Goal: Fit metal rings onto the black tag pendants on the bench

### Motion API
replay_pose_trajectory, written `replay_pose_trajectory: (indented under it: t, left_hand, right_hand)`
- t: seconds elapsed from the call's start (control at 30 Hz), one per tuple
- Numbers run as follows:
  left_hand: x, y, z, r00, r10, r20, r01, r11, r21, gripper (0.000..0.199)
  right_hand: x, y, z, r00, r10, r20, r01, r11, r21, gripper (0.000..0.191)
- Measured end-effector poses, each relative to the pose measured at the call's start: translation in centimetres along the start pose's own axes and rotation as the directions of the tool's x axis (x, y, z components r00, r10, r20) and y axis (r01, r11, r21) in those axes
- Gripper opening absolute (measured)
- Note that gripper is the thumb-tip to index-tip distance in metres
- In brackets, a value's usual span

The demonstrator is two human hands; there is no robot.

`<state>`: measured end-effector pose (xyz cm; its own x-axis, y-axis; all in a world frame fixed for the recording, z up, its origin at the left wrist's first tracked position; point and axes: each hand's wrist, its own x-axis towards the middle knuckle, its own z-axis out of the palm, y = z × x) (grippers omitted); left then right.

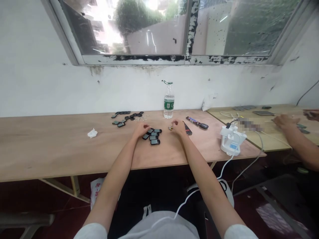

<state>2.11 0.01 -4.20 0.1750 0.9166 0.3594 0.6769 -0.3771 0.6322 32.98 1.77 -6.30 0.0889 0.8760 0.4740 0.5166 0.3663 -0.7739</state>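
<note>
The left hand (141, 129) was half-closed, its fingers just beside a heap of small black rectangular devices (152, 136) at lower middle of the frame, with no grip visible. Most devices lay with long axes running roughly left to right, at mixed angles. The right hand (178, 126) was loosely curled near a tiny yellow-and-black part (170, 128); whether it gripped anything could not be told. Farther up the wooden table (50, 149) stood an upright water bottle (168, 103), its green label unreadable.

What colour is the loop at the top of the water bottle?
The loop is green, seen in the head view.
</note>
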Motion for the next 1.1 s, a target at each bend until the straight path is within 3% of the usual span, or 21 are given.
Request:
replay_pose_trajectory:
  t: [0.13, 0.27, 0.5, 0.77, 0.87, 0.93, 1.1]
  left_hand:
    - [-0.1, 0.5, 0.0, 0.99, -0.083, 0.115, 0.084, 0.996, 0.0, 0.036]
    - [-0.3, 0.6, -0.3, 0.982, -0.115, 0.15, 0.118, 0.993, -0.01, 0.029]
    - [-0.5, 0.4, -0.8, 0.973, -0.225, 0.047, 0.221, 0.973, 0.064, 0.02]
    - [-0.6, 0.3, -1.0, 0.971, -0.236, -0.041, 0.24, 0.956, 0.171, 0.023]
    - [-0.6, 0.4, -0.9, 0.979, -0.196, -0.062, 0.204, 0.96, 0.189, 0.016]
    - [-0.6, 0.6, -0.8, 0.987, -0.134, -0.09, 0.148, 0.972, 0.18, 0.016]
    - [-0.1, 2.1, 0.0, 0.988, 0.145, -0.063, -0.125, 0.962, 0.244, 0.015]
  right_hand:
    - [-0.5, -0.5, 0.1, 0.992, 0.002, 0.13, 0.009, 0.996, -0.083, 0.021]
    - [-1.1, -1.3, -0.2, 0.969, 0.021, 0.247, 0.027, 0.981, -0.191, 0.028]
    - [-1.6, -2.9, -0.8, 0.945, 0.101, 0.312, 0.021, 0.93, -0.366, 0.02]
    - [-2.4, -4.1, -0.5, 0.905, 0.04, 0.423, 0.143, 0.908, -0.393, 0.03]
    - [-2.5, -4.2, 0.0, 0.885, 0.017, 0.465, 0.181, 0.908, -0.377, 0.029]
    - [-2.5, -4.1, 0.3, 0.895, -0.015, 0.446, 0.181, 0.926, -0.332, 0.027]
    - [-2.4, -3.8, 1.1, 0.968, -0.125, 0.219, 0.147, 0.985, -0.086, 0.024]
